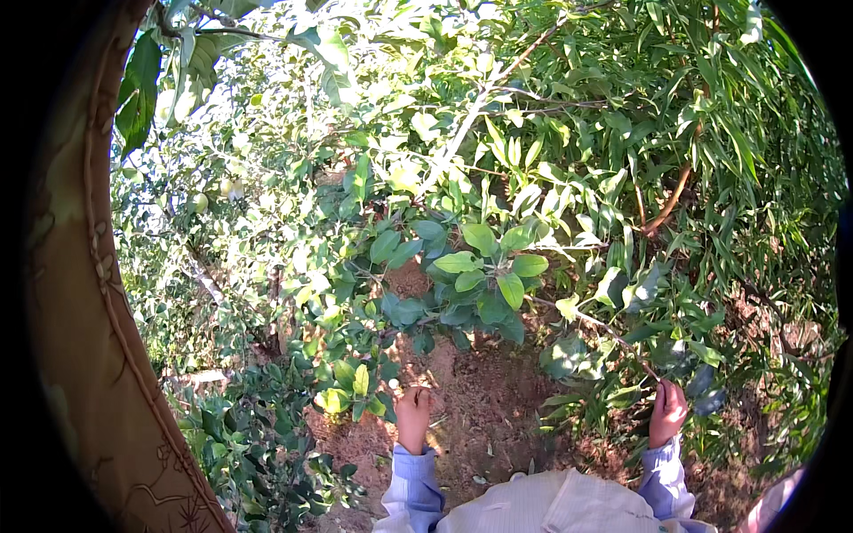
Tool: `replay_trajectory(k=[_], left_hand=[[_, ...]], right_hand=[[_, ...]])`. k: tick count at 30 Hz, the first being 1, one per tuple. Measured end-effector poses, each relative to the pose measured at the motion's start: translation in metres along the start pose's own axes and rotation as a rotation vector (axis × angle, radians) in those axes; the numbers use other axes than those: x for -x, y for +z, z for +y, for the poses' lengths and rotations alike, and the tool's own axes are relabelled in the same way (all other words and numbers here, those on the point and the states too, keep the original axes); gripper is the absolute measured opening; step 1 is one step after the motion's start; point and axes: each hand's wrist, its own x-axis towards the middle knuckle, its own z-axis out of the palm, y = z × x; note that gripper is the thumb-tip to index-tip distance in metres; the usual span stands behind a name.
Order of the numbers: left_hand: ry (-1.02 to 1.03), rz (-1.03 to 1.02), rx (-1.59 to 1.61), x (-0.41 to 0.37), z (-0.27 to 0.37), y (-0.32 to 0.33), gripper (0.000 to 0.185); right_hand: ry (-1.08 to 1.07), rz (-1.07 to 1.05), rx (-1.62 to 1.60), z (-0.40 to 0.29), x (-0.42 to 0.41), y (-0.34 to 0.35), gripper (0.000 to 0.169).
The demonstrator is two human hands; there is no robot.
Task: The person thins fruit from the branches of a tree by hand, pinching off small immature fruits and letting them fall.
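My right hand (667, 412), at lower right, has its fingers closed around a thin leafy branch (613, 334) that slants up and left into the foliage. My left hand (412, 414) is at lower centre, beside a cluster of green leaves (352, 390); its fingers are curled, and whether they hold something small cannot be told. A small whitish round thing (393, 384) shows just left of those fingers. Between and above my hands, a spray of broad green leaves (493, 266) catches the sun.
Brown soil (480, 400) lies below. A pale thick branch (460, 136) crosses the upper middle. Dense narrow-leaved foliage (746, 146) fills the right side. Pale green fruits (200, 202) hang among leaves at left. A brown patterned fabric brim (126, 333) covers the left edge.
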Motion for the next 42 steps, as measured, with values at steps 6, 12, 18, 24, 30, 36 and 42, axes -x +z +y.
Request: replay_trajectory(k=[6, 12, 18, 24, 30, 36, 42], left_hand=[[0.151, -0.209, -0.217, -0.003, 0.031, 0.028, 0.019], [0.285, -0.253, -0.295, 0.001, 0.018, 0.056, 0.023], [0.267, -0.336, -0.342, 0.01, 0.031, 0.074, 0.023], [0.287, -0.531, -0.145, 0.014, 0.069, 0.105, 0.021], [0.397, -0.655, -0.15, 0.015, 0.095, 0.117, 0.024], [0.206, -0.871, 0.205, 0.005, 0.126, 0.154, 0.024], [0.637, -0.796, 0.258, -0.011, 0.131, 0.16, 0.023]], right_hand=[[-0.134, 0.091, 0.034, -0.017, -0.054, -0.026, 0.016], [-0.236, 0.04, -0.134, -0.102, -0.087, -0.059, 0.026], [-0.16, -0.808, -1.54, -0.193, -0.076, -0.102, 0.027], [-0.082, -1.376, -1.999, -0.225, -0.066, -0.131, 0.044], [-0.127, -1.159, -2.071, -0.191, -0.061, -0.116, 0.026], [0.331, -0.732, -1.78, -0.13, -0.028, -0.109, 0.02], [0.572, -0.4, -1.194, -0.065, 0.009, -0.091, 0.021]])
